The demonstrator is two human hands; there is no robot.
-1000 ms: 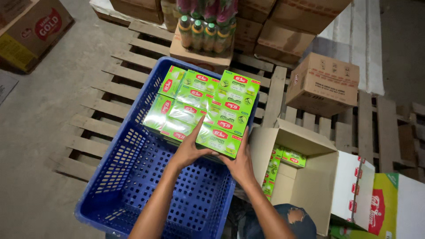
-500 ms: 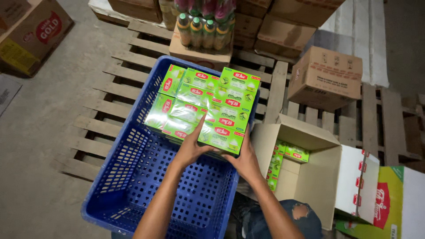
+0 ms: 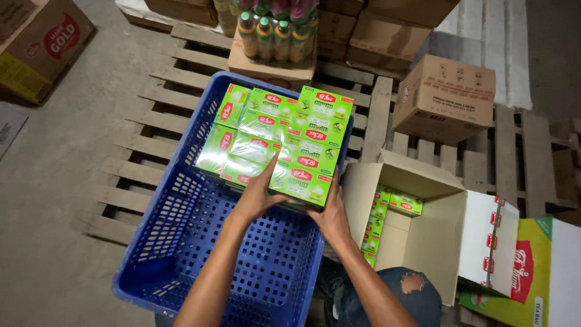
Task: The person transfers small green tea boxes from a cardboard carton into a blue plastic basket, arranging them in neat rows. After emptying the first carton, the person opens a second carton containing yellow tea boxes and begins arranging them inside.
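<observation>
Gripping green box stack between left hand and right hand, above blue crate.

- A grey concrete floor is seen on the left, with wooden pallets laid on it.
- A blue plastic crate is set on the pallets.
- An open cardboard carton is placed just beside the crate's right side.
- A closed brown box is stood on the slats beyond the carton.
- A tray of bottles is stood behind the crate.
- Another carton is left on the floor, top left.
</observation>
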